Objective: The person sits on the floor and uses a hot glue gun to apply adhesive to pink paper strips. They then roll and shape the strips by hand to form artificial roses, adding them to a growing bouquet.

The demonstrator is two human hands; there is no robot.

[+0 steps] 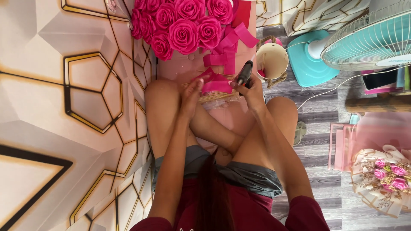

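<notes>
While the left hand (192, 92) pinches a pink ribbon strip (215, 84), the right hand (250, 92) grips a black glue gun (245, 73), long axis tilted, nozzle aimed down-left at it.

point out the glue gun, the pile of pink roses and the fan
glue gun (245, 72), head view, on its black barrel above the right hand
pile of pink roses (183, 35), head view, on one central bloom
fan (376, 38), head view, on its wire guard
</notes>
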